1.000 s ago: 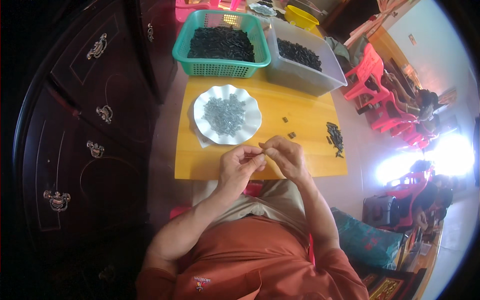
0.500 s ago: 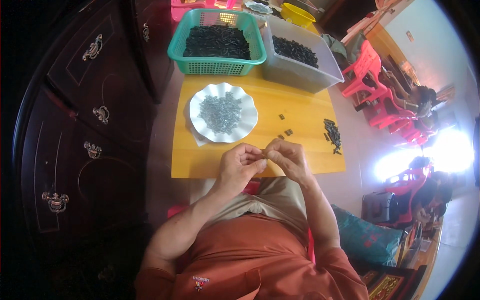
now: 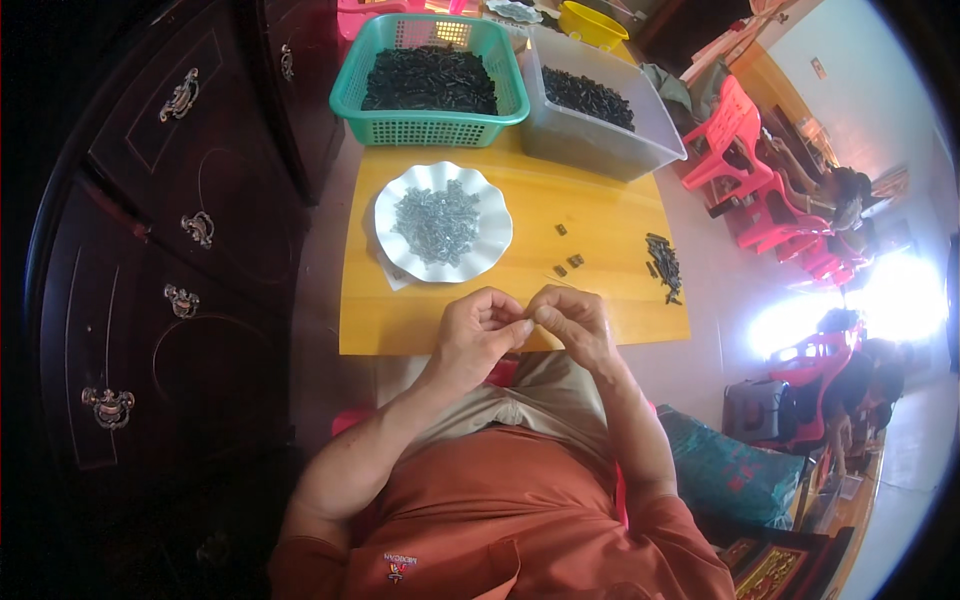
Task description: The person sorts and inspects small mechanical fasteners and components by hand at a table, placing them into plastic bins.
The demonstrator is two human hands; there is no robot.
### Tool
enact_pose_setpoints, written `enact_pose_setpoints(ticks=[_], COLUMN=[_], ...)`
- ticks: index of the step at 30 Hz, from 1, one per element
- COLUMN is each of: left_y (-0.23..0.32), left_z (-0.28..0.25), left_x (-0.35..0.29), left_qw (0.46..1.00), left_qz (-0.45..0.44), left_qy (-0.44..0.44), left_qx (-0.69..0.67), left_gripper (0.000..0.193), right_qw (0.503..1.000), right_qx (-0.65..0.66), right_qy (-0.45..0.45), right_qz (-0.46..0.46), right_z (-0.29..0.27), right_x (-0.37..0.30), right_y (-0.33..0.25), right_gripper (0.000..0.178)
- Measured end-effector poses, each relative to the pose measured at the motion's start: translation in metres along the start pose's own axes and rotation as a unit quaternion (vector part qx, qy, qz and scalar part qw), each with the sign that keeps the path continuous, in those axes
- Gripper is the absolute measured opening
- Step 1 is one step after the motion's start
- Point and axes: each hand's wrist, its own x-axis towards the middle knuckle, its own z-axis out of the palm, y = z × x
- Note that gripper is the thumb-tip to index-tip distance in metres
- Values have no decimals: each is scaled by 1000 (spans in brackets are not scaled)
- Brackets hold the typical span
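Over the near edge of the yellow table (image 3: 420,330), my left hand (image 3: 483,325) and my right hand (image 3: 570,322) meet fingertip to fingertip. Both are closed in a pinch; what lies between the fingers is too small and covered to name. Just beyond the right hand, a few small dark pieces (image 3: 575,261) lie on the wood. To their right is a loose pile of short black parts (image 3: 663,268). A white scalloped plate (image 3: 392,225) left of centre bears a heap of small clear pieces (image 3: 440,222).
Behind the plate stand a green plastic basket (image 3: 430,133) and a translucent bin (image 3: 600,150), both holding many black parts. A yellow basin (image 3: 592,25) is farther back. Dark cabinets (image 3: 180,250) line the left; pink chairs (image 3: 725,140) and people sit at the right.
My two hands stay pinched together in nearly the same place, with only slight finger movement. The whole view has shifted a little; the pieces on the table have not visibly moved.
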Motion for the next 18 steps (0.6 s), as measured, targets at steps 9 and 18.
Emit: enact_pose_setpoints(ticks=[9,18], left_y=[2,4], left_z=[-2,-4], left_x=[0,0], left_qw=[998,982], left_qz=[-33,-81], left_qy=[-3,-22], left_qx=[-59,-167], left_gripper=[17,13], right_qw=[995,994], right_qx=[70,38], right_qy=[69,96], right_qz=[-26,-39], right_z=[10,19], right_x=[-3,-7], right_y=[5,7], right_gripper=[16,10])
